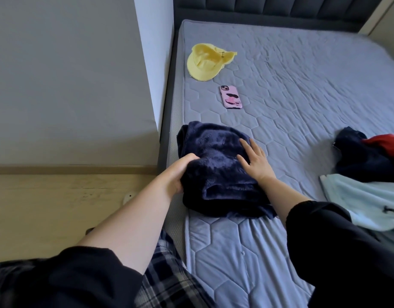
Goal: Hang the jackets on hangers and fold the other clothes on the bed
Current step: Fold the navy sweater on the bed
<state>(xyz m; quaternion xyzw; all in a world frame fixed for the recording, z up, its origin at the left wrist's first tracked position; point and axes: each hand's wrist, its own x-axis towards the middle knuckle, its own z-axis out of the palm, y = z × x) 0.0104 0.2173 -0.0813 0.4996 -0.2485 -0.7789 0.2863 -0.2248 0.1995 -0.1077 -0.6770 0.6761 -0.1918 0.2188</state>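
I see folded navy fleece (216,152) at mattress (302,96) edge, between my hands. Left hand (177,174) grips its left side; right hand (257,162) lies flat on top, fingers straight.

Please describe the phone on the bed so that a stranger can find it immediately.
Look at the grey quilted mattress, along its left edge. The phone lies there between the yellow cap, nearer the headboard, and the folded navy fleece. It is the only hard flat rectangle, face down in a pink case with dark patches.
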